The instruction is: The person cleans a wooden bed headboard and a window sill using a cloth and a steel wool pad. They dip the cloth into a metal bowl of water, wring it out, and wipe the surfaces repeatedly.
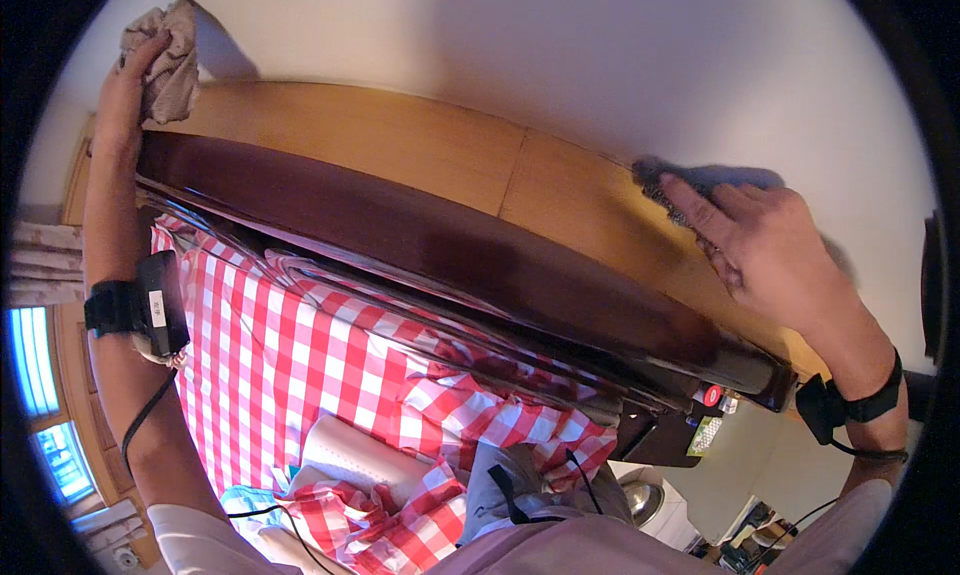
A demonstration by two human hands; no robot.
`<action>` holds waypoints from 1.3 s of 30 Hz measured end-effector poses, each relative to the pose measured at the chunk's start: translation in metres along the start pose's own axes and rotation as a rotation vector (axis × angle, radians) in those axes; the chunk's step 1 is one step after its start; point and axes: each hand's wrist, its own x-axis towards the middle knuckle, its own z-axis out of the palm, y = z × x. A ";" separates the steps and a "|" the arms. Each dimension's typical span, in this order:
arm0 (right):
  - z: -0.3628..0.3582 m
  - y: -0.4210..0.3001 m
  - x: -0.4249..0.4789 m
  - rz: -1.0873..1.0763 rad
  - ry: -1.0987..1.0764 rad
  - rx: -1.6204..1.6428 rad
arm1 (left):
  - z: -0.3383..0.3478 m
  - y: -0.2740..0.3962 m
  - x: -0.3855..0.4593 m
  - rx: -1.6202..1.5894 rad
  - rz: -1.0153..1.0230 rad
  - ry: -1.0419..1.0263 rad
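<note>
My left hand (139, 72) is raised at the upper left and grips a crumpled greyish-beige cloth (171, 76) beside the white wall, above the far end of a dark glossy wooden headboard (420, 237). On the right, my right hand (757, 237) presses a dark grey cloth or pad (660, 181) with its fingers where a light wooden panel (450, 155) meets the wall. The kind of pad cannot be told. Both forearms wear black strapped devices with cables.
Below the headboard lies a bed with a red-and-white checked sheet (277, 350) and a pale pillow (360, 455). A metal bowl-like object (643, 500) and assorted small items are at the lower right. Curtains (49, 263) and a window (60, 455) are at the left. Black cables cross near my body.
</note>
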 end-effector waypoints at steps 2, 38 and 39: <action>0.001 -0.002 -0.005 0.053 0.082 0.035 | 0.008 -0.003 0.002 0.098 0.077 -0.010; -0.033 -0.101 0.309 -0.258 0.014 -0.247 | -0.007 0.026 -0.078 0.221 0.494 -0.120; -0.031 -0.099 0.304 -0.268 -0.007 -0.260 | -0.008 0.026 -0.079 0.227 0.494 -0.117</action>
